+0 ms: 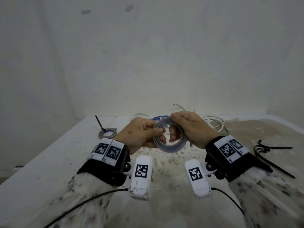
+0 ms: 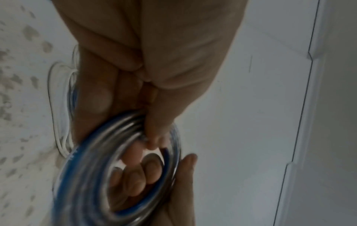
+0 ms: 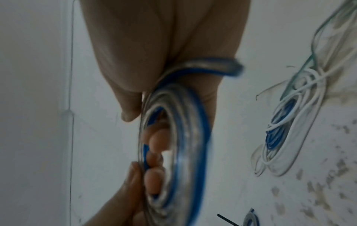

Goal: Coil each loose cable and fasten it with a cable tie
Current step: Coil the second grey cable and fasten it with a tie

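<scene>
A flat grey-and-blue cable, wound into a coil [image 1: 171, 142], hangs above the table between both hands. My left hand [image 1: 144, 135] pinches the coil's left side, thumb on top and fingers through the ring. My right hand [image 1: 189, 127] grips the top right of the coil, fingers curled through the middle. In the left wrist view the coil [image 2: 96, 175] is blurred, with fingertips [image 2: 150, 171] showing inside it. The right wrist view shows the coil [image 3: 183, 137] edge-on, its free end [image 3: 228, 67] curling out past the palm.
A coiled cable with a black tie [image 1: 107, 133] lies at the left rear of the stained white table [image 1: 49, 162]. Loose white and blue cables [image 1: 215, 124] are heaped behind the hands. Several black cable ties [image 1: 269, 152] lie at the right. A wall stands close behind.
</scene>
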